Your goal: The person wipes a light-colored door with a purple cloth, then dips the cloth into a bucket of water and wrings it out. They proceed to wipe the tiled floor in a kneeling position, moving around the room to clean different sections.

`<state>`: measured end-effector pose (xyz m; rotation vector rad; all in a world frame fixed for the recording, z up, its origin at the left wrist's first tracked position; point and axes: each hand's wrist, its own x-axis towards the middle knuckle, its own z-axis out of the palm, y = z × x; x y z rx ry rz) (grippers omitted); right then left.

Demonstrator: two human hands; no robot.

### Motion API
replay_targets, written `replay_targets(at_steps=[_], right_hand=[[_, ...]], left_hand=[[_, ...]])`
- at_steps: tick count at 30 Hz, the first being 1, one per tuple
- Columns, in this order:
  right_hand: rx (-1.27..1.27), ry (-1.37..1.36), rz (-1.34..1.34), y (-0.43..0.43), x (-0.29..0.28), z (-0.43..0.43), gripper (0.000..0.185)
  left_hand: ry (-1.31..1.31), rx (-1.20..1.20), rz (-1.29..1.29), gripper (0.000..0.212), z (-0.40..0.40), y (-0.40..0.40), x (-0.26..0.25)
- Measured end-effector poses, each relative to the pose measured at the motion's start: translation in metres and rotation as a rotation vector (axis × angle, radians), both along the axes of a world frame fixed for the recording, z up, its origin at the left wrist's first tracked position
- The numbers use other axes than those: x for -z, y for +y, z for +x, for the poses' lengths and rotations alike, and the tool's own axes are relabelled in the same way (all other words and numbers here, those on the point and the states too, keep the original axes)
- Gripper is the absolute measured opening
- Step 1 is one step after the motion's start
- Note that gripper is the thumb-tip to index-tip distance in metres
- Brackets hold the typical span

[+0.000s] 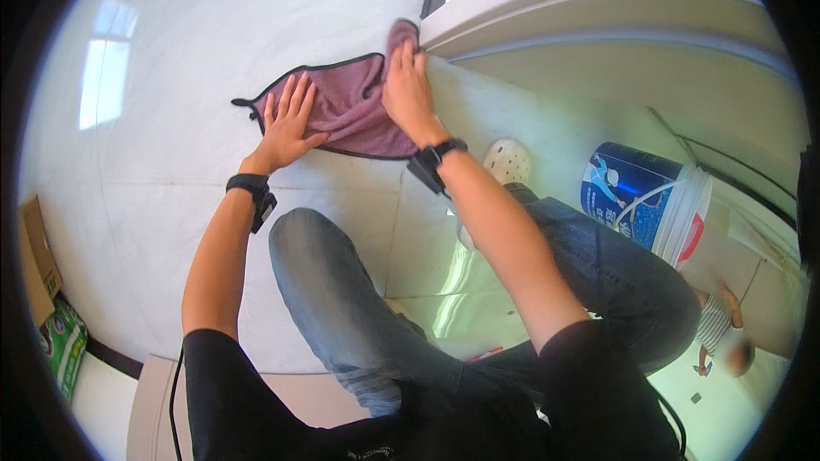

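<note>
A mauve cloth (pixel 349 86) with black edging lies rumpled on the white tiled floor (pixel 211 25). My left hand (pixel 286 125) rests flat on its left part, fingers spread and thumb out to the right. At the cloth's right end, my right hand (pixel 412 93) has its fingers together over a bunched fold; they are slightly blurred and the thumb is hidden. This fold reaches up against the corner of a pale frame (pixel 442 32). Both wrists wear black straps with small devices.
A blue and white plastic bucket (pixel 631 195) lies tilted in view at the right, near a wall. A white clog (pixel 507 161) is beside my right forearm. Cardboard (pixel 40 256) and a green package (pixel 64 346) are at far left. Another person (pixel 716 323) appears at lower right.
</note>
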<state>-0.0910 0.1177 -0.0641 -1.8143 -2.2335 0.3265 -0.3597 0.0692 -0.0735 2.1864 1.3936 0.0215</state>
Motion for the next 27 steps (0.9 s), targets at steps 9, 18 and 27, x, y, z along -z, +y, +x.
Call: replay_targets(at_steps=[9,18,27], right_hand=[[-0.009,0.073,-0.041,-0.025,-0.008,-0.019,0.061],[0.131,0.020,0.029,0.028,-0.001,-0.008,0.051],[0.070,-0.101,-0.187,-0.043,-0.017,-0.029,0.070]], left_hand=[[0.032,-0.005,-0.039,0.101,-0.003,0.002,-0.002],[0.028,0.015,0.015,0.101,0.000,0.003,0.009],[0.043,0.010,-0.018,0.102,-0.008,0.000,-0.001]])
